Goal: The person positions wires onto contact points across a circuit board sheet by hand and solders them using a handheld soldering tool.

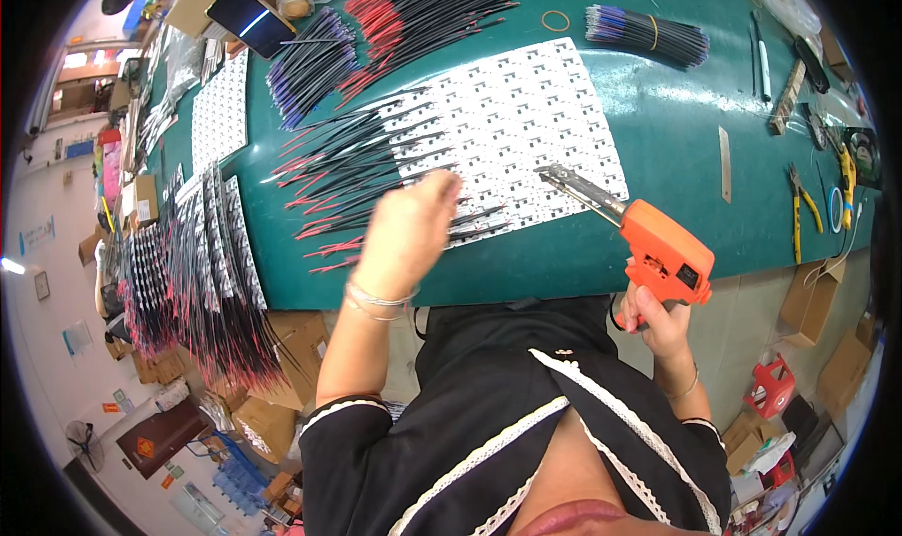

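Observation:
In my right hand point(660, 322) is an orange soldering gun point(667, 245), gripped by its handle. Its metal tip points left over a white panel of small circuit boards point(526, 113). My left hand point(409, 231) is over the panel's near left part, its fingers pinched together. Whatever lies between those fingertips is too small or hidden to make out. Rows of black wires with red ends point(324, 184) stick out leftward from the panel, some passing behind my left hand. A gap separates the soldering gun's tip from my left fingers.
Loose black-and-red wires point(432, 19) and a purple-ended wire bundle point(315, 66) lie beyond the panel. Another banded bundle point(648, 36) is at the far right. A phone point(249, 19) lies far left; yellow-handled pliers point(803, 212) lie right. Wired panels point(202, 254) overhang the left edge.

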Motion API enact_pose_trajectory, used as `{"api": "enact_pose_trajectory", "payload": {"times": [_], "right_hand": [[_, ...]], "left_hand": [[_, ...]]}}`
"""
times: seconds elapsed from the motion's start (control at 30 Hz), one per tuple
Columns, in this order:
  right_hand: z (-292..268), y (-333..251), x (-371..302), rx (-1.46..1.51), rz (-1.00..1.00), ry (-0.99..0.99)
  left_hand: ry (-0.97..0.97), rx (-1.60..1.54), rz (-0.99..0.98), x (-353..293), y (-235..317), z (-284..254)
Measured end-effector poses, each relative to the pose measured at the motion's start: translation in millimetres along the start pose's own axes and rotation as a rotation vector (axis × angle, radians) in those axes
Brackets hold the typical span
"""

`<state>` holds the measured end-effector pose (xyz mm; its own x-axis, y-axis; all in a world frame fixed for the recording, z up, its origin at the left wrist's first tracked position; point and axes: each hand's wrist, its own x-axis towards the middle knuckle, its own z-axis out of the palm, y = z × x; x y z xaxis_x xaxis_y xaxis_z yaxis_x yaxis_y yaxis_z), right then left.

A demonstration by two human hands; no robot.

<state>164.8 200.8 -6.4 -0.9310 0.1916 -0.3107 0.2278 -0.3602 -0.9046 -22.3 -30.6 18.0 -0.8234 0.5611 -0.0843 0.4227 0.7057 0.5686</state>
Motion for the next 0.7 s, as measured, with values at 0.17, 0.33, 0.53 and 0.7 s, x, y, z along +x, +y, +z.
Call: {"api": "enact_pose_trajectory", "payload": {"times": [0.17, 0.33, 0.53, 0.7], "right_hand": [[-3.8, 0.5, 0.5, 0.027, -0.064, 0.048], [0.8, -2.1, 5.4, 0.110, -0.078, 0.076], [-1.7, -1.7, 4.7, 0.036, -0.102, -0.002], [-2.2, -0.4, 5.0, 0.027, -0.077, 0.010]], "left_hand": [[0.790, -0.367, 0.064, -11.9, 2.9, -76.4], [1.205, -0.349, 0.143, -12.4, -15.9, -79.0], [0.792, -0.442, 0.133, 8.0, -56.0, -26.5], [0.542, -0.420, 0.021, 24.6, -53.8, -21.6]]}}
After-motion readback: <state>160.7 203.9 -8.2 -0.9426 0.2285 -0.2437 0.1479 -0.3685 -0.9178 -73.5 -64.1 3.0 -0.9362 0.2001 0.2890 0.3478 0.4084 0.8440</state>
